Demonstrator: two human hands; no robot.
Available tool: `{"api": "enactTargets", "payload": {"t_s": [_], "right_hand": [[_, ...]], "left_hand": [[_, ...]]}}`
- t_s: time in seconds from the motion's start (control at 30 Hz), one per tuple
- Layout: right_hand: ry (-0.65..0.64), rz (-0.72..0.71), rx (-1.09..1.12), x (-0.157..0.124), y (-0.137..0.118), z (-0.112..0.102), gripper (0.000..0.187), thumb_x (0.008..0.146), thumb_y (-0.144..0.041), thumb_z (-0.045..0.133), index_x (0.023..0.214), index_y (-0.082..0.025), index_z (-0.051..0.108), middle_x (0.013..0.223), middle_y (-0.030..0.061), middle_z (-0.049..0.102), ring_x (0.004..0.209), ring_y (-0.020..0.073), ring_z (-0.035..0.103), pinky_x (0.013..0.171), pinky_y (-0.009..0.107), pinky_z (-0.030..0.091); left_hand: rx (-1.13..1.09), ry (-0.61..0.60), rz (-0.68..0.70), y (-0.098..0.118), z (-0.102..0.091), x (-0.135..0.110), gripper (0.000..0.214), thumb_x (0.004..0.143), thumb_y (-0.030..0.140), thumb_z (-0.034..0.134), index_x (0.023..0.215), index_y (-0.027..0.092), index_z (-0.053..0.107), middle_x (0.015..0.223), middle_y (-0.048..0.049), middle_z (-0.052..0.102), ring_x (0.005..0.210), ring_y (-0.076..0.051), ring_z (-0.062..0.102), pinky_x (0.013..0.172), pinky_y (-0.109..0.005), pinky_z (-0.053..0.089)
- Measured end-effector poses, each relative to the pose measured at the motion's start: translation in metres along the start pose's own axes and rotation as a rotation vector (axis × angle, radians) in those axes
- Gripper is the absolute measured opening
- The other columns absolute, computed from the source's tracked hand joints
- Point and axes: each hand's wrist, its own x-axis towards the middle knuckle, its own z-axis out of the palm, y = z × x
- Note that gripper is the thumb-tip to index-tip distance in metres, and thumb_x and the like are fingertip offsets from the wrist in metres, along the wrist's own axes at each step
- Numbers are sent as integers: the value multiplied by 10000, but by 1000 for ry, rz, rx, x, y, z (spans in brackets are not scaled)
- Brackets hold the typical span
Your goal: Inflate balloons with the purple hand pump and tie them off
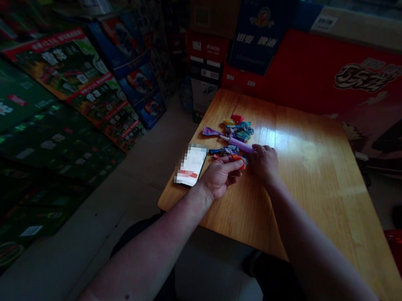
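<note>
My left hand [223, 174] is closed in a pinch on a small orange balloon [238, 161], thumb on top. At the near end of a slim purple balloon pump [241, 145], my right hand [266, 163] rests on the table with its fingers curled over the end; part of the grip is hidden. The pump's pale nozzle points left, and a flat purple balloon [210, 131] lies at its tip. Just above the left fingers is a dark blue patterned balloon [228, 150]. Beyond the pump sits a loose pile of blue, yellow and red limp balloons [241, 129].
A lit phone [191, 165] lies at the left edge of the wooden table [312, 181]. Stacked green drink cartons [19, 102] and blue boxes [136, 81] line the left side. Behind the table stand a red printed freezer front [310, 71] and a dark blue box [258, 37].
</note>
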Motion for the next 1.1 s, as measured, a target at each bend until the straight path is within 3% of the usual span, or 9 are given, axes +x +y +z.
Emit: {"api": "enactTargets", "payload": {"t_s": [0.2,0.27,0.4,0.5,0.6,0.8,1.1], "right_hand": [[101,42,133,-24,-27,-41,359,969,-285,514,1177,-119,755,1065,202,720,957,300,629,851,412,479],[151,102,226,-44,-39,-60,329,964,-339,544,1125,-144,755,993,156,720,911,279,631,806,393,463],[97,227,496,-93,-53,-84,294,956,-403,586,1082,-187,741,786,47,654,719,212,595,670,342,419],[64,195,547,-122,-50,-84,253,947,-406,597,1040,-212,730,779,36,647,728,217,594,676,352,420],[39,213,585,-134,-43,-78,237,940,-407,599,1012,-220,726,766,34,644,719,219,592,672,357,420],[22,220,626,-125,-44,-79,230,932,-390,583,974,-216,727,728,33,625,681,205,576,643,344,402],[19,290,707,-123,-36,-79,242,933,-395,599,974,-198,732,719,28,619,659,187,563,623,326,382]], "left_hand": [[-160,41,110,26,-5,0,130,823,142,834,914,153,741,776,13,724,597,-70,614,543,-198,425],[-218,86,154,35,-10,2,88,863,128,793,911,164,729,778,21,726,600,-70,627,541,-196,440],[-275,202,189,46,-19,7,76,917,131,739,873,182,705,737,35,711,585,-72,642,527,-191,461],[-274,226,205,47,-26,9,84,894,141,776,868,179,705,740,42,710,595,-72,657,545,-194,497],[-242,237,230,45,-29,9,95,881,154,799,867,173,707,745,39,707,608,-72,668,541,-190,505],[-159,299,247,39,-20,13,126,851,147,823,849,181,702,753,41,701,595,-68,647,531,-184,481],[-92,268,264,24,-9,21,140,847,173,833,862,181,693,750,41,710,611,-78,664,534,-190,462]]}}
